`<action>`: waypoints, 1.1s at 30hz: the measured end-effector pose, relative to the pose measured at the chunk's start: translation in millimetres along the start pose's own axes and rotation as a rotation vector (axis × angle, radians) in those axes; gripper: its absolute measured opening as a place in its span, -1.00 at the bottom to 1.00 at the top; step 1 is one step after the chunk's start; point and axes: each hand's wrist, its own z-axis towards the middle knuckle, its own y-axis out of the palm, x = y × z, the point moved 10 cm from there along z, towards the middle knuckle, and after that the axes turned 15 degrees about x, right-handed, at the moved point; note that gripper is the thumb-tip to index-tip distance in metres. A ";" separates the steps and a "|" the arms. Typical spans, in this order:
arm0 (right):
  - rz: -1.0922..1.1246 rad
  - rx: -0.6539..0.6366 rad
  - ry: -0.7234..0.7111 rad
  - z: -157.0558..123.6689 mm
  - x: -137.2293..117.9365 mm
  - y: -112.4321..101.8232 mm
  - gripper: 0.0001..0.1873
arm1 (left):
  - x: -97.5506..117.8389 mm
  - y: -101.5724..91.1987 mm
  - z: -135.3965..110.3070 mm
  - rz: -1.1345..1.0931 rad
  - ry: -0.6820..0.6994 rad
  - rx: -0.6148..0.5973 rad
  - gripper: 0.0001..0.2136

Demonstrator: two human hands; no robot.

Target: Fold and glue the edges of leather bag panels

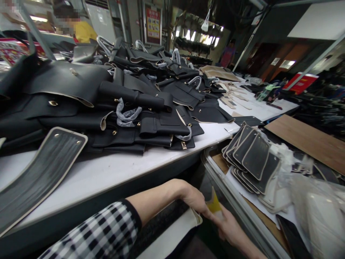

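Note:
My left hand (195,199) reaches out from a black-and-white checked sleeve, low in front of the white table (107,176). My right hand (229,226) comes up from the bottom right to meet it. Between the two hands is a small yellow piece (214,204), and the fingers of both hands are pinched on it. Just under my left hand lies the corner of a cream-edged panel (185,225).
A heap of black leather bag parts (129,97) covers the table. A long black base panel (40,172) lies at the left. Stacked black panels (250,154), a wooden board (304,140) and clear plastic bags (318,205) fill the right. A person in yellow (84,31) stands at the back.

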 end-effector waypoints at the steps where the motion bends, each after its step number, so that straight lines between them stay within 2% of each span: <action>1: -0.001 -0.033 0.014 -8.2 2.0 -14.0 -0.49 | 1.1 1.5 1.0 -0.006 0.016 -0.025 -0.73; 2: 0.003 -0.080 0.035 -18.2 1.7 -25.9 -0.44 | 1.9 2.9 1.4 -0.012 0.030 -0.049 -0.71; 4: 0.004 -0.318 0.094 -46.5 -6.2 -28.6 -0.41 | 2.2 4.8 1.1 -0.022 0.048 -0.087 -0.56; 6: -0.025 -0.509 0.126 -71.2 -22.8 -19.8 -0.41 | 1.2 5.1 0.4 -0.028 0.053 -0.107 -0.38; 8: -0.085 -0.583 0.116 -80.4 -41.5 -4.7 -0.46 | -0.4 4.8 -0.3 -0.031 0.053 -0.122 -0.26; 12: -0.189 -0.499 0.031 -63.8 -68.3 21.6 -0.60 | -4.7 3.6 0.2 -0.036 0.038 -0.140 -0.18; 16: -0.180 -0.480 0.010 -55.1 -78.7 30.9 -0.62 | -7.0 0.4 1.0 -0.059 0.017 -0.129 -0.20; 24: -0.103 -0.510 0.057 -60.6 -68.5 38.9 -0.51 | -3.4 4.8 -4.8 0.019 0.054 -0.228 -0.23; 29: -0.097 -0.451 0.139 -62.8 -56.5 44.5 -0.44 | -6.4 -0.2 3.6 -0.067 0.092 -0.132 -0.38; 33: -0.047 -0.383 0.107 -65.3 -67.2 47.3 -0.35 | -5.9 -4.8 6.8 -0.119 0.121 -0.082 -0.49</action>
